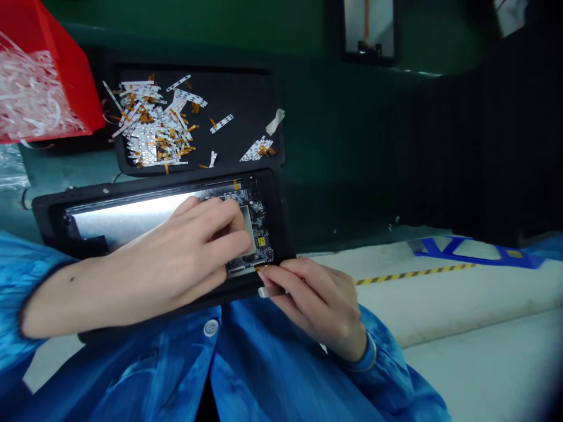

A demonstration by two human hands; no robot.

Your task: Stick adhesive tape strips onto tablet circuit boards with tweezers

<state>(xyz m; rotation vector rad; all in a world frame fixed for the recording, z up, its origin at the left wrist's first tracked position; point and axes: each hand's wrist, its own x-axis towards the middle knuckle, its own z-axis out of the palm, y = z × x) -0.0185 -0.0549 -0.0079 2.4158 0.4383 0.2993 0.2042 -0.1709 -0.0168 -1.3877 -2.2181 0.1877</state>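
Note:
An open tablet-like device (132, 218) with a bright silvery inside lies in a black frame in front of me. At its right end sits a dark circuit board (263, 225) with small components and a yellow label. My left hand (193, 252) rests over the device, fingers curled down onto the board; its fingertips are partly hidden, and so is anything in them. With its fingers pinched, my right hand (314, 296) holds a small flex strip (265, 292) at the board's lower right corner. The strip's white end shows below the fingers, and an orange part touches the board's edge.
Behind the device, a black tray (246, 88) holds a heap of white-and-orange flex strips (153, 129). A red bin (74, 76) of white scraps stands at left. Another device (368, 32) lies at the back. A blue plastic frame (457, 249) is at right.

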